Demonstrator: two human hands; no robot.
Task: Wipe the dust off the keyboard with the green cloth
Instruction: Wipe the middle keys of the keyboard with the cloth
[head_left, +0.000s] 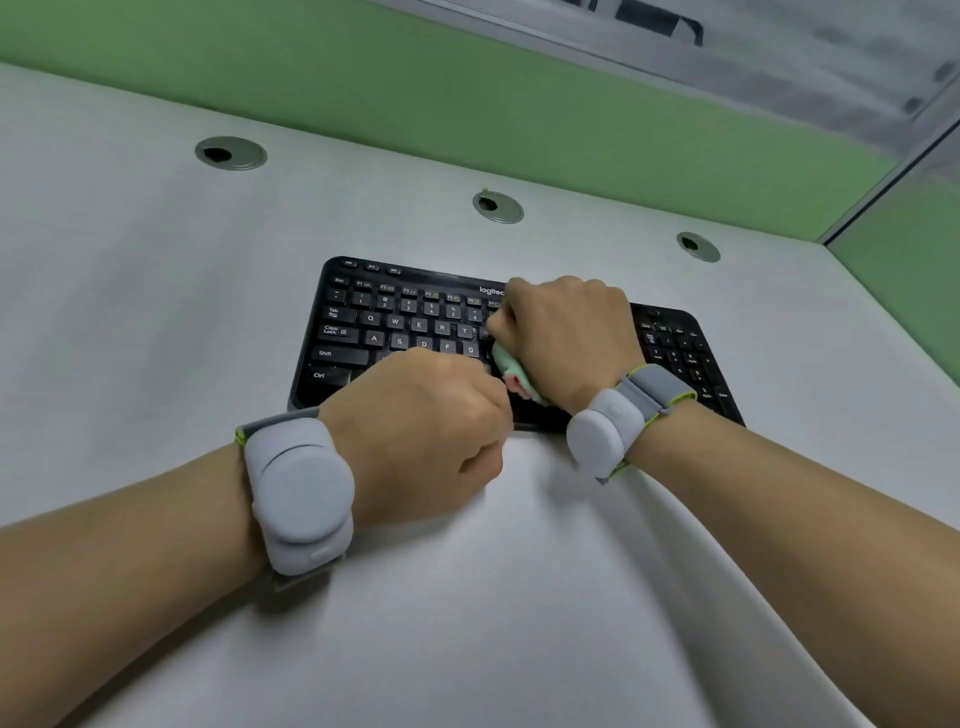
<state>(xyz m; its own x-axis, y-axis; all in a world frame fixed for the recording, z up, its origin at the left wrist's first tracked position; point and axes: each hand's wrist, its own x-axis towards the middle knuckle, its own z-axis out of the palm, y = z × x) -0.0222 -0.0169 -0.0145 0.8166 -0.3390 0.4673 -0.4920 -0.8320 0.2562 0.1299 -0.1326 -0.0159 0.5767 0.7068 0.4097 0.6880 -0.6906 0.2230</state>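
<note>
A black keyboard lies on the white desk in front of me. My right hand rests over the middle keys, closed around a bunched pale green cloth that pokes out under the palm against the keys. My left hand is curled into a fist at the keyboard's near edge, over the bottom row; whether it grips the edge is hidden. Both wrists wear grey bands.
Three round cable holes sit in the desk behind the keyboard. A green partition runs along the back and turns a corner at the right.
</note>
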